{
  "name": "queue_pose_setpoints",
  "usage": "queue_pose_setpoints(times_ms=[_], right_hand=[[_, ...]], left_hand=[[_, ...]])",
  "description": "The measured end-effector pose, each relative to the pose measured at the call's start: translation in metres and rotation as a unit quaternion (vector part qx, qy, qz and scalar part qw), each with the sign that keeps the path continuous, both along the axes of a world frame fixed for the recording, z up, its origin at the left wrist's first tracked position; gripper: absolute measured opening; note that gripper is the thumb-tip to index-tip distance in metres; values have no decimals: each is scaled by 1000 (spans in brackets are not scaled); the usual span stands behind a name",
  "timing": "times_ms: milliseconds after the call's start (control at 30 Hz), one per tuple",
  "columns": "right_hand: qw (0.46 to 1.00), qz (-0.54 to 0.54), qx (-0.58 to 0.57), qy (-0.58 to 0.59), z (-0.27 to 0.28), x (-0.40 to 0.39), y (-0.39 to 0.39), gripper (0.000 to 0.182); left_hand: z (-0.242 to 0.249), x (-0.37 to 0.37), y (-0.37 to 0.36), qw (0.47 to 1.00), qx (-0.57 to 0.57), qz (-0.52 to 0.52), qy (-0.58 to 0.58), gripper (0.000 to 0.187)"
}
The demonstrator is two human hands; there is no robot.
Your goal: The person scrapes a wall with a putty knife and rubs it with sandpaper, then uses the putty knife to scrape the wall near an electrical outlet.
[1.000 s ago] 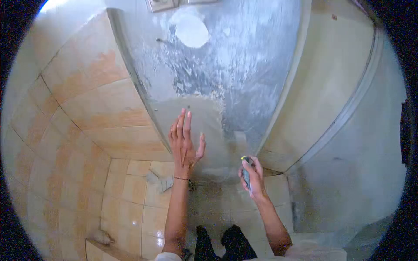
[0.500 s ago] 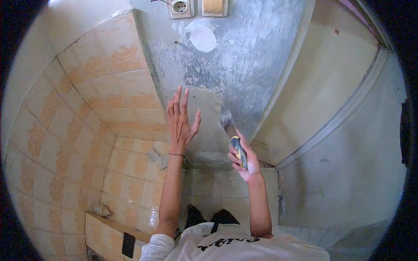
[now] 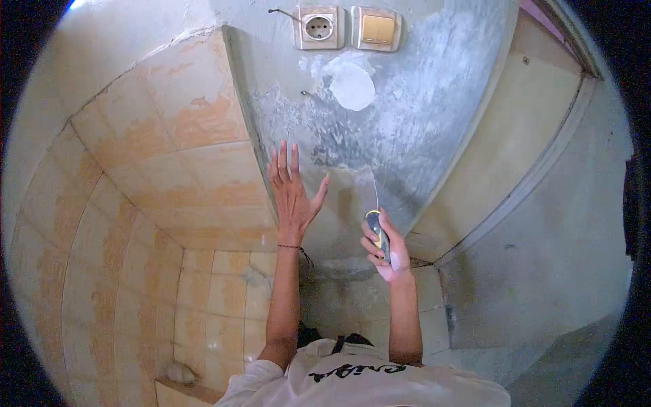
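My right hand (image 3: 393, 252) is wrapped around the dark grey and yellow handle of a putty knife (image 3: 366, 188). Its flat metal blade points up and overlaps the lower edge of the rough, flaking area on the grey wall (image 3: 434, 115). To the left, my left hand (image 3: 296, 197) is raised with fingers stretched and thumb out, nothing in it. Its fingertips are near the wall beside the tiled corner. Higher up, a round white patch (image 3: 353, 88) marks the scraped surface.
A power socket (image 3: 319, 28) and a yellowish light switch (image 3: 378, 29) sit at the top of the wall. Orange-patterned tiles (image 3: 203, 122) cover the left side. At right stands a pale door (image 3: 522, 129). A roundish container (image 3: 181, 372) rests on a ledge at lower left.
The view has tilted upward, showing more of the socket and switch. The putty knife's blade has turned more upright against the wall's rough edge. My left hand stays outstretched.
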State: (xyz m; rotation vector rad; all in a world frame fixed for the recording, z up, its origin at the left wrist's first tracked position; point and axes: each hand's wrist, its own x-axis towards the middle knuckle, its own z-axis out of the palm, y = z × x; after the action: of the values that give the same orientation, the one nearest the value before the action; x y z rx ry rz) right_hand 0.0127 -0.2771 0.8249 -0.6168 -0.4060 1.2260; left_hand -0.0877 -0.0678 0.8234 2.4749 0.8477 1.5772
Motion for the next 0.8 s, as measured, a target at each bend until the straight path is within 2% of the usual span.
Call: queue_pose_setpoints(times_ms=[167,333,500,600,700,800], right_hand=[[999,-33,-31,-14,6,-15,29,18],[999,-35,-4,-21,26,-16,41,26],[999,-33,2,-43,55,-8,57,35],[997,-12,49,-63,70,-1,64,43],[994,-16,66,-87,79,7,70,45],[992,-21,61,-105,84,12,76,48]], left_hand=[[-9,10,33,999,9,-31,-37,106],[-10,27,51,996,13,-47,-72,121],[-11,48,56,997,8,8,-82,133],[-2,56,49,993,9,36,-112,134],[17,64,60,989,48,18,-139,135],[38,66,71,992,67,42,-96,135]])
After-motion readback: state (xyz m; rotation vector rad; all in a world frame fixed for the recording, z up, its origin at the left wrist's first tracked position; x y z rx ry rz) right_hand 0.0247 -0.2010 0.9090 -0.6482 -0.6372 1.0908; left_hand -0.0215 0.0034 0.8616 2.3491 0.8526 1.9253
